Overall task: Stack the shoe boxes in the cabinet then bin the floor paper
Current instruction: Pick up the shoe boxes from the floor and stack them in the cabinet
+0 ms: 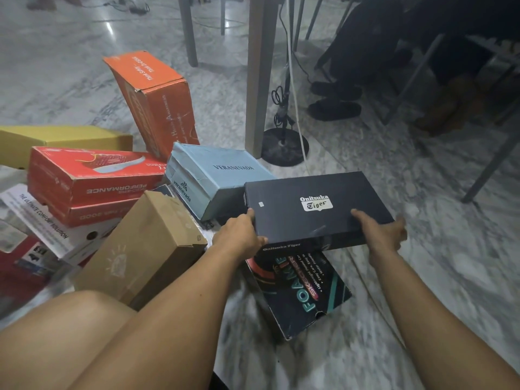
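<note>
Marble floor (422,277) under a clutter of shoe boxes: you crouch over the pile with both hands on the black Onitsuka Tiger box (315,209). It sits atop a dark Foamies box (298,291) and just beside the pale blue Veranevada box (219,175). Your left hand (239,235) clamps its near left corner, thumb on the lid; your right hand (382,229) clamps the near right corner the same way. Cardboard like this should be stiff but light, and the lid may lift free, so you would do well to keep fingers under the base at both ends. Red boxes (92,181), an orange one (157,99), a yellow one (64,139) and a plain brown one (146,246) wait to the left. No cabinet or floor paper is in view.
</note>
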Available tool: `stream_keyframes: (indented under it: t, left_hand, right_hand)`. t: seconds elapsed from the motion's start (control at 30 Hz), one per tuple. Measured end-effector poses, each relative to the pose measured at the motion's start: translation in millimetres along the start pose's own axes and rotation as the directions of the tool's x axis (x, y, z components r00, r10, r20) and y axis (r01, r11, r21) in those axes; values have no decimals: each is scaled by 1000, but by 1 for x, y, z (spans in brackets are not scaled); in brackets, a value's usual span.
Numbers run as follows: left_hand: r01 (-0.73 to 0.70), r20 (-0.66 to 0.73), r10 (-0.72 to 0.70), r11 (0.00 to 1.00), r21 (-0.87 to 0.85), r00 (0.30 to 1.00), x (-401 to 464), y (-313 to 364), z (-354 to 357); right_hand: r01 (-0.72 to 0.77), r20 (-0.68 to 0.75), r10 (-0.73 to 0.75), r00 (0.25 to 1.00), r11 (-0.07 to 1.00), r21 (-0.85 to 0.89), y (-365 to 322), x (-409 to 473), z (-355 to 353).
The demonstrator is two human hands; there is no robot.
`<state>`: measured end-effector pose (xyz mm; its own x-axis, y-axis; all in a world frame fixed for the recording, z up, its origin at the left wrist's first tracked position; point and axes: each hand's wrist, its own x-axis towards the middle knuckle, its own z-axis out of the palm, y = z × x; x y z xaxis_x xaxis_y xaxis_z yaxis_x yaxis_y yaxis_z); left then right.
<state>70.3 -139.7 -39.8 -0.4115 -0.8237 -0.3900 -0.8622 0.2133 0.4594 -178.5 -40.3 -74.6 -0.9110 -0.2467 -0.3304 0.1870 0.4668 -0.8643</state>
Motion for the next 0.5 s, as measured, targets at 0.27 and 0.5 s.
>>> stream_keyframes:
  t: [0.27, 0.5]
  left_hand:
    - [2, 68, 14, 974, -228, 998, -9, 2, -10]
    - [-89, -44, 78, 925, -371, 996, -29, 4, -42]
  right_hand:
    - [207, 190, -186, 964, 973, -98, -14, 8, -28]
    - [355, 230, -329, 916, 931, -84, -50, -16, -60]
